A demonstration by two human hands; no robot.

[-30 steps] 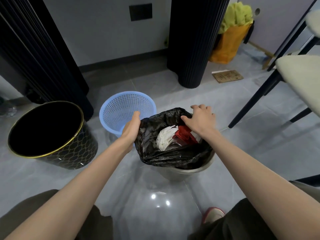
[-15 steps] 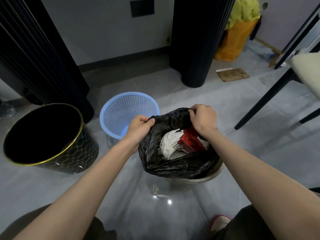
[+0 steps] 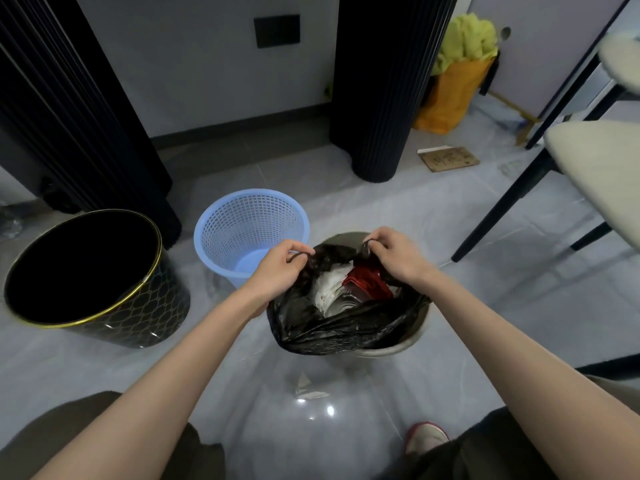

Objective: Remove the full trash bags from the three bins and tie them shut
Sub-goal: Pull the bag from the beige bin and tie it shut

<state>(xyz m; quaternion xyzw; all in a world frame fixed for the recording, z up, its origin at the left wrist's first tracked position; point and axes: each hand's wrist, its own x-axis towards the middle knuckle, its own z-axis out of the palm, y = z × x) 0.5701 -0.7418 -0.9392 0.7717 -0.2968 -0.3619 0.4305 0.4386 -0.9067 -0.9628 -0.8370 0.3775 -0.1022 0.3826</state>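
The black bag [image 3: 346, 327] is pinched at its rim by the left hand [image 3: 280, 268] and right hand [image 3: 394, 258]. It is seated in the grey bin [image 3: 398, 349], beside the blue basket [image 3: 242, 223]

Three bins on the floor [image 3: 450, 306].
The trash bag [image 3: 346, 327] lies in the rightmost bin [image 3: 398, 349]; mesh basket [image 3: 242, 223] just left; large bin [image 3: 138, 313] farthest left.
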